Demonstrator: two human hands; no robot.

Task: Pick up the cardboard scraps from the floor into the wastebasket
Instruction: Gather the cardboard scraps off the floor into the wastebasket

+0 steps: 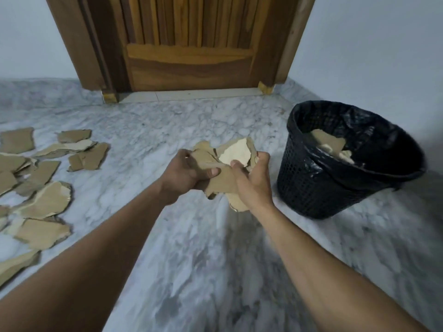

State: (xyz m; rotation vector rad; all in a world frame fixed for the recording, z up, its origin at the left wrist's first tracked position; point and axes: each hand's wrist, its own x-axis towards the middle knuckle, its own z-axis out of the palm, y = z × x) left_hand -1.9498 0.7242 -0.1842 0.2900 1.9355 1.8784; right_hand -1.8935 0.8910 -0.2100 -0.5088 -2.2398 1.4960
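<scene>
A bunch of torn brown cardboard scraps (223, 171) is held above the marble floor between both hands. My left hand (184, 173) grips the bunch from the left, and my right hand (251, 185) grips it from the right. The black mesh wastebasket (318, 188) with a black liner stands on the floor just right of my hands, tilted in view, and holds a few scraps (328, 142). Several more scraps (45, 185) lie spread on the floor at the left.
A wooden door (189, 44) in its frame stands straight ahead. White walls run to either side, and the right wall passes close behind the wastebasket. The grey marble floor (203, 259) stretches below my arms.
</scene>
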